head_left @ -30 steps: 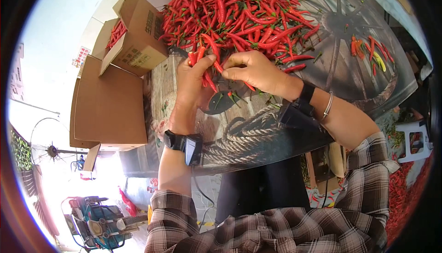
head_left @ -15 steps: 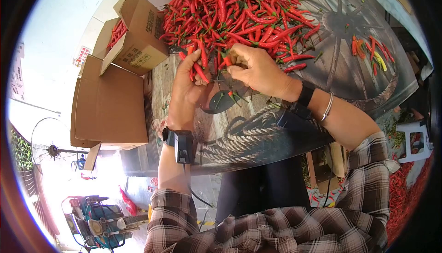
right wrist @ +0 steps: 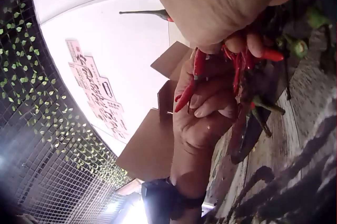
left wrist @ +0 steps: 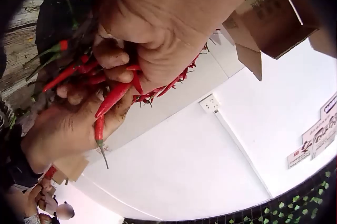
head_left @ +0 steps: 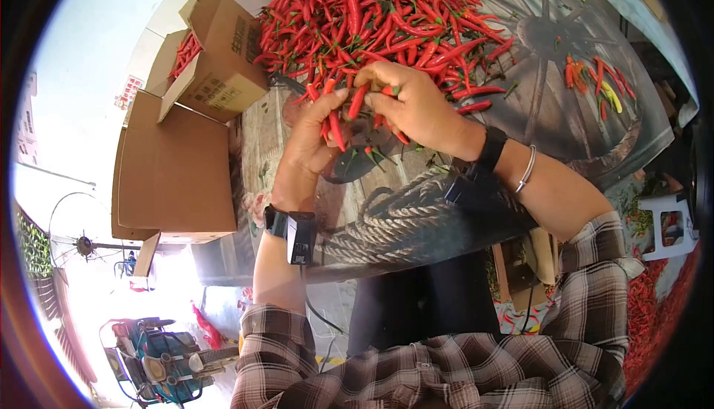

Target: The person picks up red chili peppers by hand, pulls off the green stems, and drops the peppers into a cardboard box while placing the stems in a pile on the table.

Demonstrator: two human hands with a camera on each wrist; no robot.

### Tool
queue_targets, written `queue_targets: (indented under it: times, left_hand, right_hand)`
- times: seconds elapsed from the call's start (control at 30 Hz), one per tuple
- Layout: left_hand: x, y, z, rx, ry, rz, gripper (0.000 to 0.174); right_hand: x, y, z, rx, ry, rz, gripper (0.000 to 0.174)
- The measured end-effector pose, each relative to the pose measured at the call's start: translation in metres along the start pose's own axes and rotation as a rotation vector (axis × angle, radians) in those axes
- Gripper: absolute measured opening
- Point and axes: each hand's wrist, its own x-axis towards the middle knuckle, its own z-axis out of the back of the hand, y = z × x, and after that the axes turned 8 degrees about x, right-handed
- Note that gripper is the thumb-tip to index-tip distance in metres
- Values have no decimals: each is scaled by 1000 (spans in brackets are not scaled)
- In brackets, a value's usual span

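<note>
My left hand (head_left: 301, 145) grips several red chilies (head_left: 335, 129), its thumb laid across them and their tips poking out. Close beside it, my right hand (head_left: 428, 111) pinches a red chili (left wrist: 100, 128) whose long green stem sticks out past the thumb. Another chili (head_left: 357, 102) shows between the two hands. In the right wrist view, a chili tip (right wrist: 184, 97) hangs over the left hand's curled fingers. A large pile of red chilies (head_left: 394, 22) lies just beyond both hands. Cut green stem ends (head_left: 374, 158) lie on the table below the fingers.
An open cardboard box (head_left: 227, 74) with chilies inside stands left of the pile. A few red, orange and yellow chilies (head_left: 611, 97) lie apart at the table's right. The table cover (head_left: 476, 219) has a printed rope and wheel. A white stool (head_left: 669, 223) stands at right.
The hands drew slightly apart, then came close again. The right hand has shifted a little up and left, and the left thumb has moved back over the chilies.
</note>
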Motion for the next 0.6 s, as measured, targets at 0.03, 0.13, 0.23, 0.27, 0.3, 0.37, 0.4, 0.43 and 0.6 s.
queue_targets:
  times: [0.03,0.13,0.23,0.27,0.3,0.37,0.4,0.43,0.6]
  left_hand:
    - [1,0,-1,-45,1,-17,16]
    - [3,-6,6,-102,211,-51,23]
    - [-4,-6,-1,10,124,-131,27]
    - [-8,-8,-7,9,124,-131,27]
    - [-12,-8,-12,100,100,-149,24]
    - [-9,-1,-20,176,39,-225,19]
    - [-7,1,-17,175,38,-223,19]
    - [-7,0,-15,130,30,-237,19]
    - [-9,-3,-14,115,-5,-222,19]
  right_hand:
    - [1,2,1,1,-24,-44,10]
    - [1,-1,4,203,-45,-280,12]
    - [0,1,2,266,18,-324,19]
    - [-1,0,1,266,18,-324,19]
    - [-3,-1,-1,275,71,-376,19]
    - [-2,0,1,264,167,-471,14]
    - [-3,-3,-1,265,167,-473,14]
    - [-4,-6,-3,315,136,-458,11]
    - [-3,-12,-5,419,101,-447,16]
